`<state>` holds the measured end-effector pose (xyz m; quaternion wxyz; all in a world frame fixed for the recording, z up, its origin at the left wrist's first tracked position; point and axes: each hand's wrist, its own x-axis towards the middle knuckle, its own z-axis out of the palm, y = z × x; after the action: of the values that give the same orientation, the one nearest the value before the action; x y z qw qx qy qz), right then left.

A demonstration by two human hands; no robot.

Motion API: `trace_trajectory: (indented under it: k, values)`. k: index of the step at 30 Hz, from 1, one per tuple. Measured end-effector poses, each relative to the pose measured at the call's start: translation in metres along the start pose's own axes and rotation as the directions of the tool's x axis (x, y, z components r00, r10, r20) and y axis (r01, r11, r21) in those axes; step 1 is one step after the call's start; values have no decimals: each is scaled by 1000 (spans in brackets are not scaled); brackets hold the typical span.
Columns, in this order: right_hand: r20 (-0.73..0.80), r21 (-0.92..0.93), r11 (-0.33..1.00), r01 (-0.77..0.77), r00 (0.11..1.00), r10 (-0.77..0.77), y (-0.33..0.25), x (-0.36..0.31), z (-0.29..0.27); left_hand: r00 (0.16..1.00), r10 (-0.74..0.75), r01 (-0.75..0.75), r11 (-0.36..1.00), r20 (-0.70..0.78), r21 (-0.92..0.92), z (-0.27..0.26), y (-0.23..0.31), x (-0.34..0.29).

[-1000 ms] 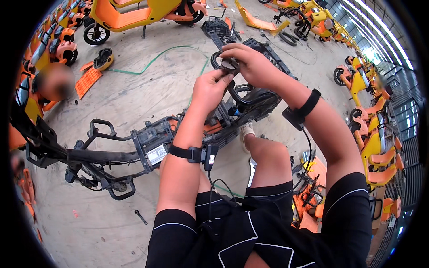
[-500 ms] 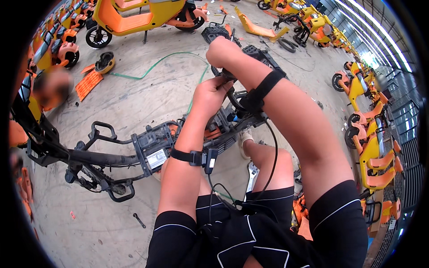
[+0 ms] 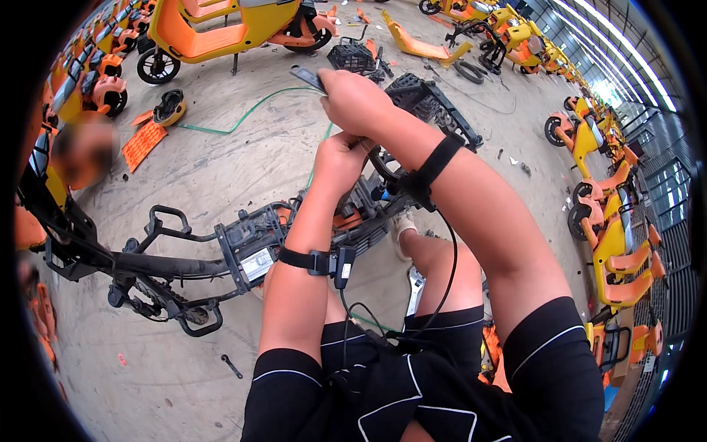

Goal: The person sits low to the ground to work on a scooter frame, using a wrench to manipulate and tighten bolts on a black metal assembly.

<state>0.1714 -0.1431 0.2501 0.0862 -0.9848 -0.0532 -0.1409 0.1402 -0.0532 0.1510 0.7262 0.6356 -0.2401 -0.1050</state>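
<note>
A stripped black scooter frame (image 3: 177, 265) lies across the floor in front of me. My right hand (image 3: 356, 102) is closed in a fist above its far part, and a flat grey bar-shaped tool (image 3: 306, 78) with a hole near its end sticks out to the left. Just below and nearer, my left hand (image 3: 339, 163) is closed beside a black curved part of the frame. Its fingertips are partly behind my right hand, so what they grip is hidden. Straps circle both my forearms, the left one carrying a small black box (image 3: 344, 267) with a cable.
An adjustable wrench (image 3: 415, 291) lies by my leg, and a small dark wrench (image 3: 231, 366) on the floor at left. A green strap (image 3: 234, 127) trails beyond the frame. A helmet (image 3: 170, 107), orange panel (image 3: 143, 146) and yellow scooter (image 3: 221, 33) are farther off.
My right hand has turned and shifted slightly left and nearer, bringing the grey tool into sight. My left hand has moved a little left and nearer, staying closed.
</note>
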Motion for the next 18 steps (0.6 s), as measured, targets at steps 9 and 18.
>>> trace_trajectory:
  k: [9,18]
  values:
    - [71,1,915,403,913,-402,-13,-23,-16,987,144,-125,969,-77,213,2,-27,10]
    - [-233,-16,812,584,788,-571,-22,-89,-2,934,355,-342,914,-23,220,-1,-70,29]
